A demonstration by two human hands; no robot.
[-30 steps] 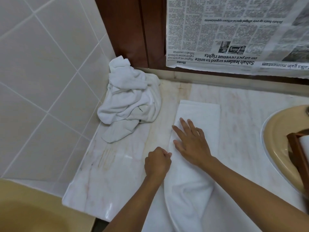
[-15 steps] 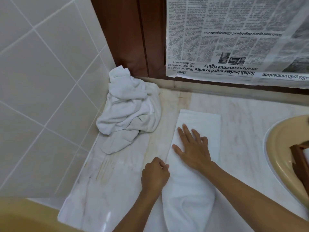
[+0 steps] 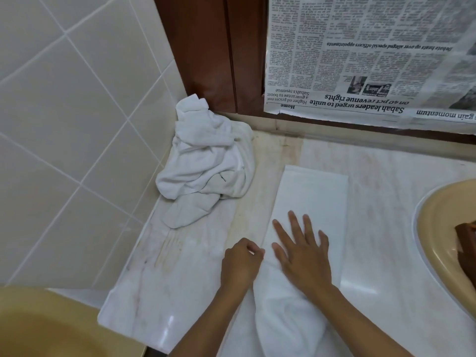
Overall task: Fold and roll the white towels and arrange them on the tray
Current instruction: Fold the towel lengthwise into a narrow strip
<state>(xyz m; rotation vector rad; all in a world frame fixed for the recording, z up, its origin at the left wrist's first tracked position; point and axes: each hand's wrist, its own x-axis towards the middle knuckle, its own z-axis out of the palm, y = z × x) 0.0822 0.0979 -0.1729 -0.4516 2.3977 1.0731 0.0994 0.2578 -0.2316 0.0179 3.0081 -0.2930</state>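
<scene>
Towel (image 3: 311, 191) lies flat beneath right hand (image 3: 304, 258).

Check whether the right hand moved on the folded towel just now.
Yes. The right hand has slid back toward the person, farther from the far edge of the folded towel.

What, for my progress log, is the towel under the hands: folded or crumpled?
Folded: the towel lies as a flat, straight-edged strip, right hand pressing it, left hand pinching its edge.
</scene>
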